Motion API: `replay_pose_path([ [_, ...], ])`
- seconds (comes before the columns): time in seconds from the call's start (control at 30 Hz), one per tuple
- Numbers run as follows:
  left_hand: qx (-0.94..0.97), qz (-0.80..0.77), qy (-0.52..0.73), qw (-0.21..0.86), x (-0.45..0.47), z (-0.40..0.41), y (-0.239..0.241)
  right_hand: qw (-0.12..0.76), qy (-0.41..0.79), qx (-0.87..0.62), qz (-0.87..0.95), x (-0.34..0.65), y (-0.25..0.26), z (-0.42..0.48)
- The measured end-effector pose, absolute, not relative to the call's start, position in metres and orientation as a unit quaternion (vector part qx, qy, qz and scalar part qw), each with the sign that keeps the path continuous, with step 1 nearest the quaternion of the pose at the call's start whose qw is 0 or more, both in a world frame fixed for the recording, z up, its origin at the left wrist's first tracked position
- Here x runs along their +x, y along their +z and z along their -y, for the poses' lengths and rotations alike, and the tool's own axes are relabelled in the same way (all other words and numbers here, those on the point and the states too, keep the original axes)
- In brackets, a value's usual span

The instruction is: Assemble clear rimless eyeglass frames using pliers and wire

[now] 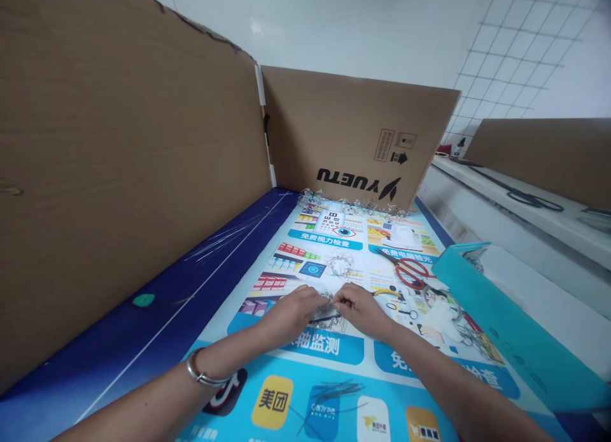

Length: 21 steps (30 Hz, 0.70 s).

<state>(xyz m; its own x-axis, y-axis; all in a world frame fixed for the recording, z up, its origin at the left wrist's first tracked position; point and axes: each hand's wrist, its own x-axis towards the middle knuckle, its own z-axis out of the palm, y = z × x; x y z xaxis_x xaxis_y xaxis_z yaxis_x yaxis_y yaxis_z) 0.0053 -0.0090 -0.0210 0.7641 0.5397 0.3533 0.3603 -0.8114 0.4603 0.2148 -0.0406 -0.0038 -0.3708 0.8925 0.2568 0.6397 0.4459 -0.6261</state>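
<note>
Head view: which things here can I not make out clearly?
1. Small wire piece pinched by left hand and right hand: head view, fingers cover it, shape unclear.
2. Dark thin strands on the poster: head view, too small to identify.
3. Teal sheet: head view, cut off by the right edge.

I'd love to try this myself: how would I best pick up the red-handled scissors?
Take the scissors by their red loops, from the right: they lie flat, loops toward the right hand, which pinches a wire piece with the left hand; blades seem to point away.
</note>
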Motion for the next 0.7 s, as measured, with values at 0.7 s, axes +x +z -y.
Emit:
replay_pose_path([
  [0.7,0.910,-0.244,0.246,0.229,0.001,0.007,-0.025,0.300,0.104,-0.495,0.809,0.242,-0.012,0.060],
])
